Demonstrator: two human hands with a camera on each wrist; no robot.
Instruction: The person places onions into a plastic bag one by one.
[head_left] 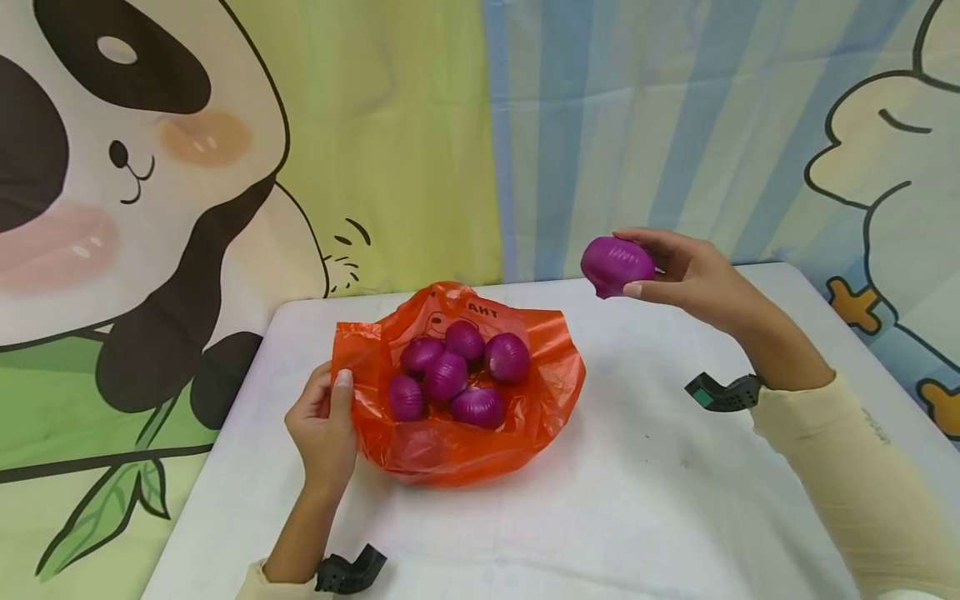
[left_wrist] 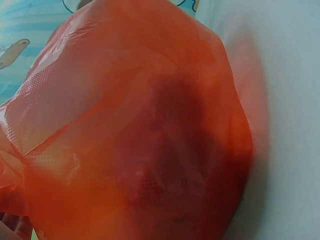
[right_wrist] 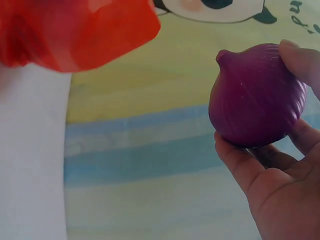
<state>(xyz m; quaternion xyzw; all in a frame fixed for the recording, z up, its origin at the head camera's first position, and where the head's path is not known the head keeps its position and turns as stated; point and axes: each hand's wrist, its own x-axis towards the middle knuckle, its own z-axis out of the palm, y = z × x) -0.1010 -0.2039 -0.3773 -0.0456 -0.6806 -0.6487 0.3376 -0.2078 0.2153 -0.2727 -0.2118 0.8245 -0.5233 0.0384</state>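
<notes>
An orange-red plastic bag [head_left: 547, 408] lies spread at its mouth on the white table, with several purple onions [head_left: 447, 377] inside. My left hand [head_left: 324, 425] pinches the bag's left edge, thumb on the near side. In the left wrist view the bag's thin wall [left_wrist: 125, 100] fills most of the picture, and the onions show only as dark shapes through it. Up to the right of the bag, my right hand [head_left: 693, 275] holds one purple onion [head_left: 617, 265] above the table. The right wrist view shows that onion [right_wrist: 257, 97] between thumb and fingers, its pointed tip free.
The white-covered table [head_left: 630, 500] extends right of the bag and toward the front. Behind it hangs a cloth backdrop [head_left: 420, 125] with a cartoon panda and blue stripes. Dark wrist devices [head_left: 723, 392] sit at both cuffs.
</notes>
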